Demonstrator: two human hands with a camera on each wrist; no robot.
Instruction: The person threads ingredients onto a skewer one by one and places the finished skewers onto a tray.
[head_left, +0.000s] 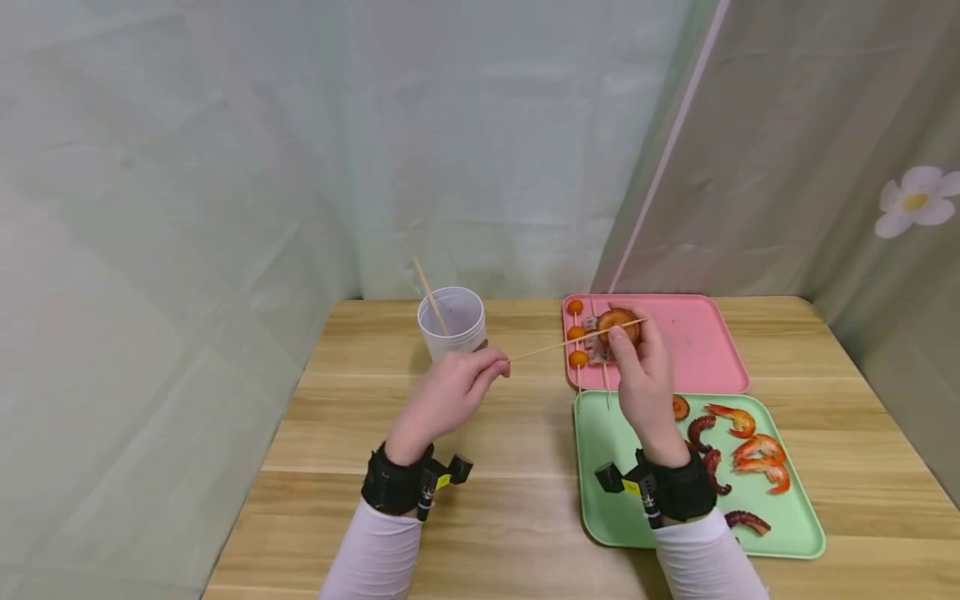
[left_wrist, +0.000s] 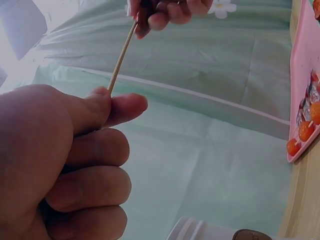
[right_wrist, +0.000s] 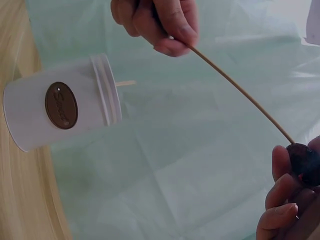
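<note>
My left hand [head_left: 453, 392] pinches one end of a thin wooden skewer [head_left: 551, 348] between thumb and index finger, the other fingers curled in. At the skewer's far end, my right hand [head_left: 647, 392] grips a round brown slice [head_left: 617, 317], perhaps a mushroom cap. In the right wrist view the skewer enters the slice's edge [right_wrist: 300, 162]; in the head view its tip shows past the other side. Both hands are raised, the right one above the trays. The pink tray [head_left: 686, 350] bears a skewer of orange balls [head_left: 577, 359] and one of grey pieces [head_left: 592, 350], partly hidden.
A white cup [head_left: 442, 337] with a stick [head_left: 426, 285] in it stands beyond my left hand. Under my right arm lies the green tray [head_left: 611, 500], with shrimp [head_left: 759, 447], tentacle pieces [head_left: 712, 467] and another brown slice [head_left: 680, 407]. A curtain [head_left: 480, 167] hangs behind the table.
</note>
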